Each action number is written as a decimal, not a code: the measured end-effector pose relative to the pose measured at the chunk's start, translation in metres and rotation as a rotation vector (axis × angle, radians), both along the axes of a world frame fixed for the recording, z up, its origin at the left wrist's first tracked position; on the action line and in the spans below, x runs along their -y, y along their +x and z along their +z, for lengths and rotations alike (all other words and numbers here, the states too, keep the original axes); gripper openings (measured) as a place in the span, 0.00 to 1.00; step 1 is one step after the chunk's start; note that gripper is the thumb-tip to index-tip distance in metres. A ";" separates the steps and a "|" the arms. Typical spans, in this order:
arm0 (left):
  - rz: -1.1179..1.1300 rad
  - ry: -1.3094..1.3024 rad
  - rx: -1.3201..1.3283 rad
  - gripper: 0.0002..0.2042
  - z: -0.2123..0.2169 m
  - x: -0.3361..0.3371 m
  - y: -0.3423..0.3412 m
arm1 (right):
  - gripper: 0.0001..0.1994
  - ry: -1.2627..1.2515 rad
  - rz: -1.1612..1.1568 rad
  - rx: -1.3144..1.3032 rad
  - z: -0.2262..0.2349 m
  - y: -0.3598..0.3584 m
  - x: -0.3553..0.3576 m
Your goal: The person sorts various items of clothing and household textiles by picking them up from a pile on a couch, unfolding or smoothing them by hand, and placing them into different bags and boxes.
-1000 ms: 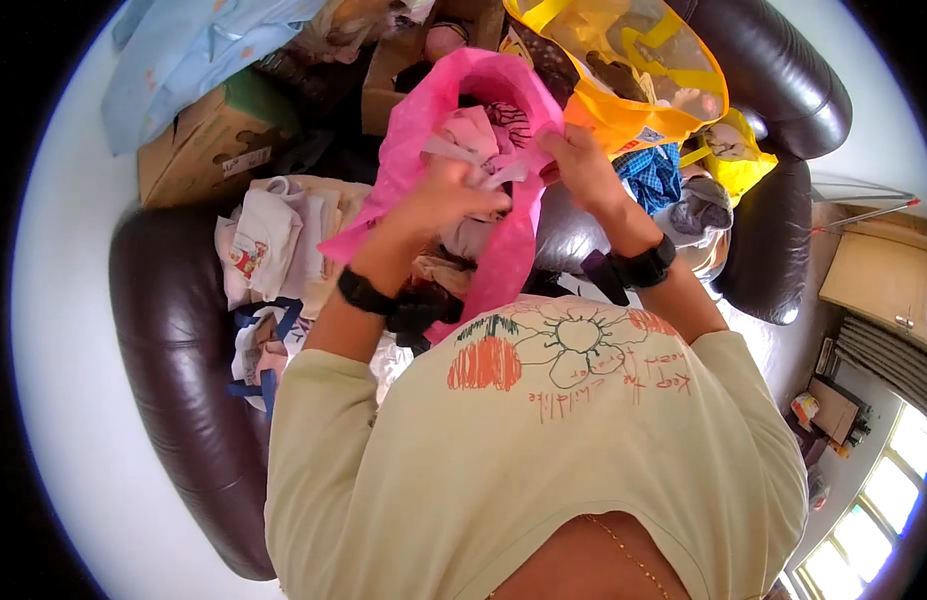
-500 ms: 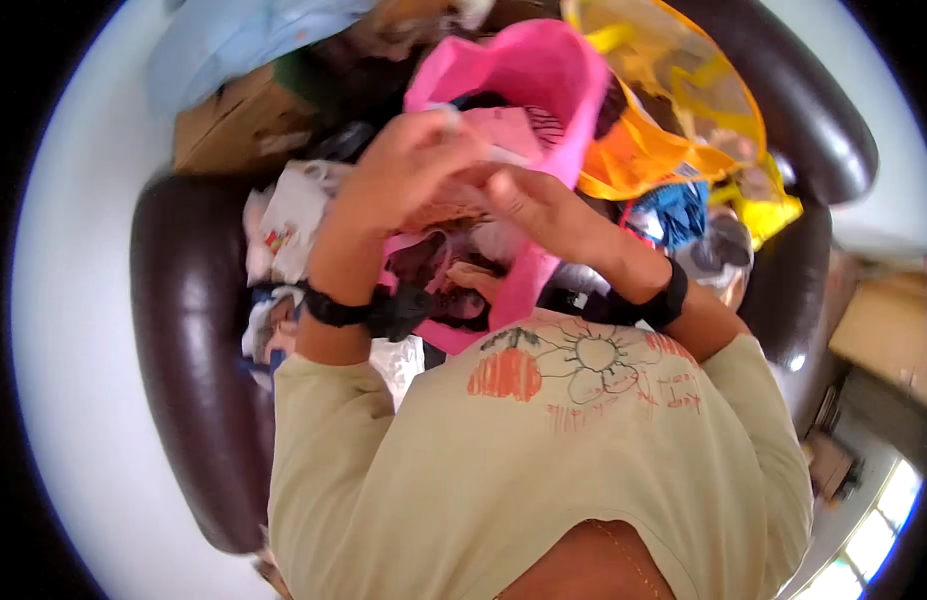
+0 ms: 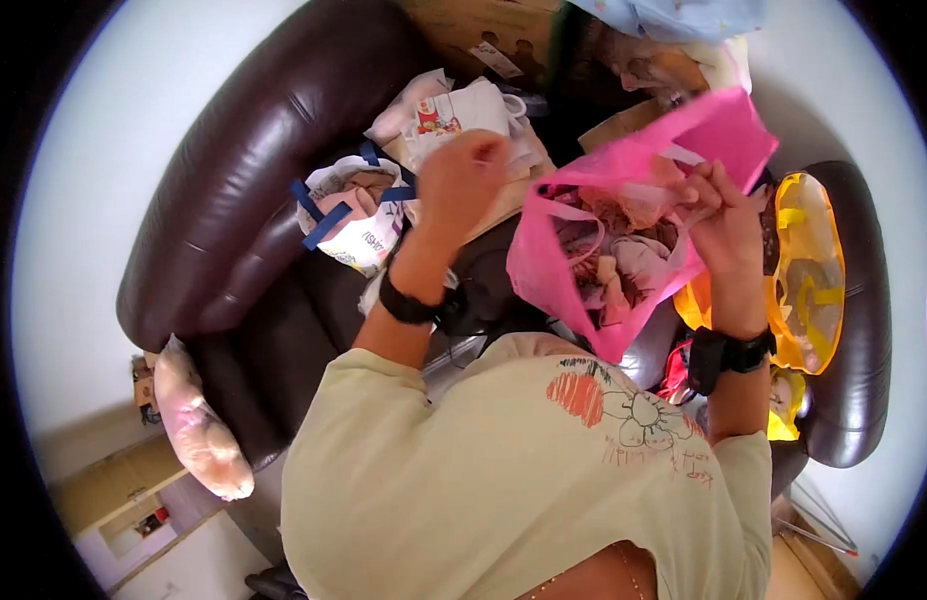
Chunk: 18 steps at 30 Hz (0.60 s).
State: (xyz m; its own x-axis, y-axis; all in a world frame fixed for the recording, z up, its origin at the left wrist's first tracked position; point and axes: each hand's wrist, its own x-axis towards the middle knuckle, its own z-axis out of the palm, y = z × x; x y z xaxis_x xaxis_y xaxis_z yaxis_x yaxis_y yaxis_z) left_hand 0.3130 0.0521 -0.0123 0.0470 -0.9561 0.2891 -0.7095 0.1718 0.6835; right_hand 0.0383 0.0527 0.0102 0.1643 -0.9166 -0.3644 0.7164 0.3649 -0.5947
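**Pink bag: right hand on the rim, left hand off it**

Pink bag [image 3: 634, 155] sits right of centre, in front of the person, tilted, mouth facing up toward the head. Crumpled clothes [image 3: 639, 260] fill it.

Right hand [image 3: 719, 205]: fingers curled in, looks clamped on the bag's right rim near a pale strip. Left hand [image 3: 464, 180]: apart from the bag, above the pale tote [image 3: 469, 110] with a cartoon print. Motion blur there; can't tell whether the fingers are together or pinching anything.

Doing it well, my read: rim is thin and floppy, so one-sided grip lets the near wall sag. Better to have the left hand on the opposite edge to square the mouth, load carried from below rather than off the rim. Thin strap loop lies over the clothes; clear it first or it'll snag.

Around: white bag [image 3: 369, 240] with blue handles on the dark sofa [image 3: 244, 150], left of the left forearm. Cardboard box [image 3: 464, 35] and light blue cloth [image 3: 674, 15] at the far side. See-through orange-yellow bag [image 3: 819, 320] just right of the right forearm, smaller yellow bag [image 3: 784, 405] below it.

In the way: orange-yellow bag crowds the right elbow side; pale tote pile limits space on the left.
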 end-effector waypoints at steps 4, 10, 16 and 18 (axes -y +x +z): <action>0.235 0.088 0.132 0.10 -0.081 0.036 0.079 | 0.10 -0.090 0.090 -0.065 -0.003 0.005 0.006; 0.069 -0.059 0.398 0.24 -0.149 0.076 0.077 | 0.10 -0.072 0.135 0.019 0.007 -0.026 0.004; -0.005 0.181 0.805 0.50 -0.179 0.092 0.057 | 0.11 -0.069 0.216 -0.127 0.008 -0.021 -0.014; 0.047 0.216 0.815 0.51 -0.179 0.097 0.049 | 0.12 0.006 0.196 -0.174 -0.033 -0.023 -0.022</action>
